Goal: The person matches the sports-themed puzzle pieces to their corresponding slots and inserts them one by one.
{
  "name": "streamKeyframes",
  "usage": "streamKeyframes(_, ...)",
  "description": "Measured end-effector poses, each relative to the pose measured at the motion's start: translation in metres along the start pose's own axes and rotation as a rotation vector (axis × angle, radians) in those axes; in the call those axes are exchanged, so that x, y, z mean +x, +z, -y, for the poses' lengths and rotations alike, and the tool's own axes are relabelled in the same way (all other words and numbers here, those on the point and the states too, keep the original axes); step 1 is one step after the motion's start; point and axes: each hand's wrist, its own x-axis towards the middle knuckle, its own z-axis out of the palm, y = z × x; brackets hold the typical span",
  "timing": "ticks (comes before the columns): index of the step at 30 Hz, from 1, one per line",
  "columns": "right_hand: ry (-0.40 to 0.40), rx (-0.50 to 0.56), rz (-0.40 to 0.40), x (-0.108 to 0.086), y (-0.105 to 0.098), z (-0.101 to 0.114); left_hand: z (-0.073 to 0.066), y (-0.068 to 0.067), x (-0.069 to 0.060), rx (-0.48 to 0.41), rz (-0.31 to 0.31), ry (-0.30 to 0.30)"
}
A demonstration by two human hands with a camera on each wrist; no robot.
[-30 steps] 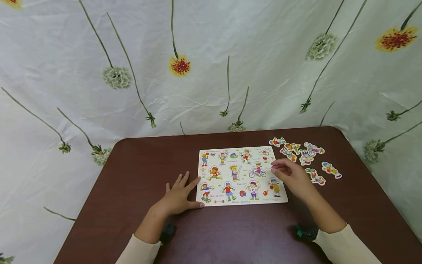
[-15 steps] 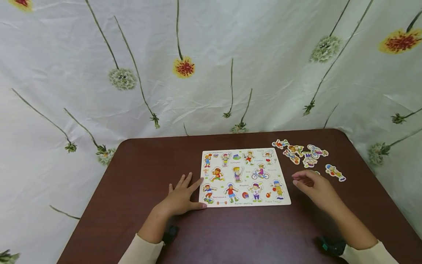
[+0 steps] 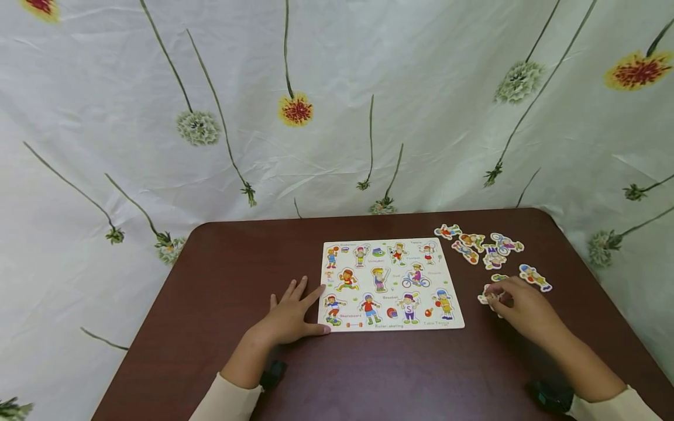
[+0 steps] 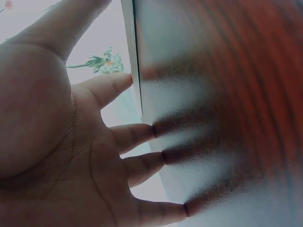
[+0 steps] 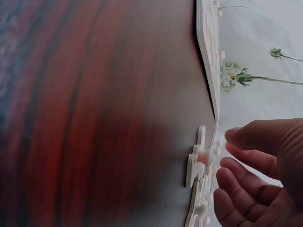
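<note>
A white picture board (image 3: 439, 282) with figures in it lies on the table. At its left edge rests my left hand (image 3: 284, 318), fingers spread; the left wrist view has this palm (image 4: 85, 146) beside the board's edge (image 4: 130, 38). Right of the board, my right hand (image 3: 529, 310) is over a loose figure piece (image 3: 483, 297), partly covering it. From the right wrist, the thumb and bent fingers of this hand (image 5: 260, 170) appear beside knobbed pieces (image 5: 193, 163), with a gap to the nearest knob; nothing is seen between them.
Several more loose figure pieces lie beyond the right hand, including one with a bicycle (image 3: 506, 244), and another stands apart at the right (image 3: 535, 278). A flowered cloth (image 3: 337, 146) hangs behind the dark table (image 3: 237, 257).
My right hand has moved from the board's right edge rightward and down to the loose pieces. The left hand has stayed at the board's left edge. The view has shifted slightly.
</note>
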Motion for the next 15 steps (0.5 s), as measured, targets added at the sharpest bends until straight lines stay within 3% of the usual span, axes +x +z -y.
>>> streamKeyframes(8,0.006,-0.026,0.086,-0.0018,0.0019,-0.0025,0.0003,0.0004,-0.0004,-0.002,0.004,0.003)
streamKeyframes(15,0.008,-0.018,0.115,-0.0027,0.0016,-0.0027,0.0005,0.0005,-0.0002,-0.003,0.003,0.0)
